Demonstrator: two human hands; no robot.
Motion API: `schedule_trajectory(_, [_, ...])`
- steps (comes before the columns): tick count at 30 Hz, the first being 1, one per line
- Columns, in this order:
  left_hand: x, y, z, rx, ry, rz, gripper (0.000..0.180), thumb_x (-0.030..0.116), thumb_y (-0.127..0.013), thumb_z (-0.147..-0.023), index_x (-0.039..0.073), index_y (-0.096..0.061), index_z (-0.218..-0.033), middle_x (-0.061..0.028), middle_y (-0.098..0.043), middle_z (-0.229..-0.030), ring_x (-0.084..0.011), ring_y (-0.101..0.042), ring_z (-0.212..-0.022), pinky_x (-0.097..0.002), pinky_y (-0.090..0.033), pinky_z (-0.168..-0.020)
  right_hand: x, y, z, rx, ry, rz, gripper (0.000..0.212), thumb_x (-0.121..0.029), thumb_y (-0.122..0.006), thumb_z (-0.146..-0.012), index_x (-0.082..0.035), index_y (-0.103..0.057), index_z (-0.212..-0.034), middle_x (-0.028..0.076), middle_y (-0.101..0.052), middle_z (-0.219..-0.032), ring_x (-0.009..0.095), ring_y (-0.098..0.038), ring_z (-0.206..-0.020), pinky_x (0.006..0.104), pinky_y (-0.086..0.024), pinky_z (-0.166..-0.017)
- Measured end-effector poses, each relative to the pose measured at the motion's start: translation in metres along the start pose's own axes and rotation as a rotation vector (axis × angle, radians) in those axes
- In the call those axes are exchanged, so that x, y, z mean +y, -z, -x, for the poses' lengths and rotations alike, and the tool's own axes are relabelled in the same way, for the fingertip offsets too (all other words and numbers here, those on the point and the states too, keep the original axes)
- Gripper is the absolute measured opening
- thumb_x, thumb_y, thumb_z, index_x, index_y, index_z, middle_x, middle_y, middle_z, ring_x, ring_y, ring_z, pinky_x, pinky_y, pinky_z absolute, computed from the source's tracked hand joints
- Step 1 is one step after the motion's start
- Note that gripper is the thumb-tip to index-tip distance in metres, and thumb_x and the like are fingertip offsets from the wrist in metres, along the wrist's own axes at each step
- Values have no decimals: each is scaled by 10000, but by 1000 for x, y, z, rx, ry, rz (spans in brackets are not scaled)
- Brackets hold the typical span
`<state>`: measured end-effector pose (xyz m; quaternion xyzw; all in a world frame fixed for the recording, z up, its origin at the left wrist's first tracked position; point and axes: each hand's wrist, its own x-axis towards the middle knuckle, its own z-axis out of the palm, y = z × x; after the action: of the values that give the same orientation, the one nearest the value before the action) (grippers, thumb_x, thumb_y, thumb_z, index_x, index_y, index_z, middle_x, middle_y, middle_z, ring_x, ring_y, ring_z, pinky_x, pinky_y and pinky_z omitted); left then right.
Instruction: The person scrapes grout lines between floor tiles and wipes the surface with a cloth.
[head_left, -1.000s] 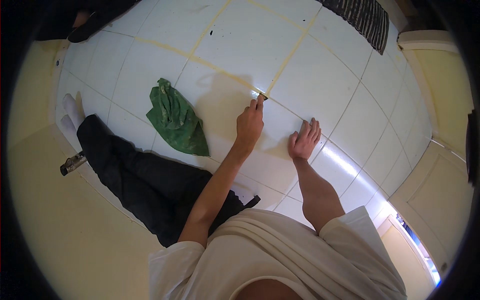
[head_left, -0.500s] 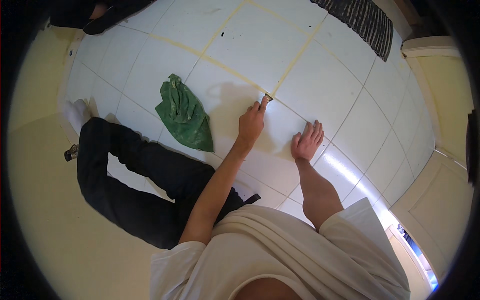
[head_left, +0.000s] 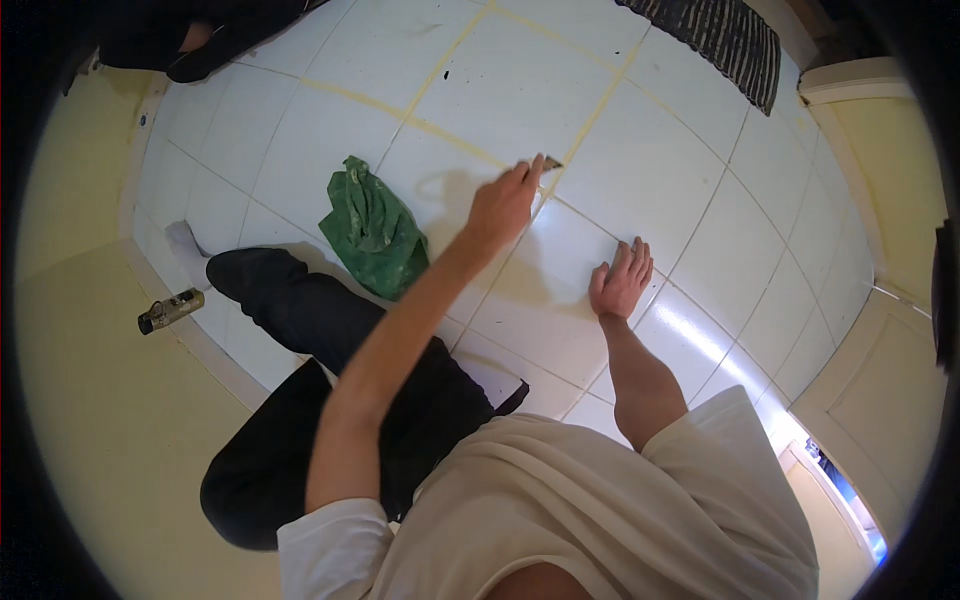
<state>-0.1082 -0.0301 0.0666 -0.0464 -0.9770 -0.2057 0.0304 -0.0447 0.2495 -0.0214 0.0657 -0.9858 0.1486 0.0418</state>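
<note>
My left hand (head_left: pixel 503 207) is closed on a small, dark, flat scraper (head_left: pixel 553 162). The scraper's tip is at a yellow-filled joint between the white floor tiles (head_left: pixel 510 85), near a corner where joints meet. Most of the tool is hidden by my fingers. My right hand (head_left: pixel 622 282) lies palm down on the tiles, fingers stretched out, holding nothing. Yellow filler (head_left: pixel 455 137) marks several joints ahead of my hands. To the left of my left forearm lies a crumpled green cloth (head_left: pixel 372 235) with pale smears.
My dark-trousered leg (head_left: pixel 310 315) stretches left across the floor. A bottle (head_left: pixel 172 311) lies by the left wall. At the far right is a dark striped cushion or mat (head_left: pixel 715 45); dark clothing or shoes (head_left: pixel 240 40) occupy the far left. A pale door (head_left: pixel 865 400) is on the right.
My left hand has moved away from me and slightly right along the joint with the scraper. My leg has shifted, uncovering more of the bottle. My right hand stays planted.
</note>
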Motion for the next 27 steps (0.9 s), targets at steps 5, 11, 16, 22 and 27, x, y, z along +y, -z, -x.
schedule_trajectory(5, [-51,96,-48,2,-264,-243,94,140,-549,-962,66,-588,-1004,-106,-635,-945,-323,-627,-912,-491,-482,-784,15,-2,-4,-5,8,42,592,-253,-557,-881,-39,-482,-1428,230,-374,-1589,419,-276,-1530,579,-174,-1272])
schedule_trajectory(11, [-133,230,-100,-620,-145,-133,231,250,-537,-1031,39,-594,-1105,-216,-662,-1005,-433,-631,-1015,-521,-494,-878,16,-5,-1,49,39,-7,611,-270,-556,-882,-34,-467,-1438,250,-385,-1576,443,-288,-1512,610,-179,-1255])
schedule_trajectory(16, [-185,233,-98,-925,90,151,187,192,-521,-1062,20,-571,-1115,-128,-613,-883,-262,-596,-872,-374,-492,-825,6,-3,-7,21,38,-38,616,-258,-558,-876,-23,-464,-1437,259,-390,-1566,464,-299,-1499,623,-202,-1240])
schedule_trajectory(22, [-201,120,-41,-907,14,246,344,224,-501,-1089,-17,-556,-1329,-238,-553,-1455,-363,-573,-1297,-467,-414,-1112,7,3,-5,-11,21,-25,620,-241,-556,-867,-17,-465,-1438,268,-379,-1570,469,-303,-1495,638,-202,-1235])
schedule_trajectory(27, [-129,18,31,-537,151,234,231,220,-539,-1066,-3,-592,-1047,-199,-195,-1714,-433,-179,-1576,-783,-159,-1159,9,5,0,-34,23,5,605,-219,-556,-886,17,-458,-1435,278,-376,-1574,491,-302,-1489,654,-204,-1227])
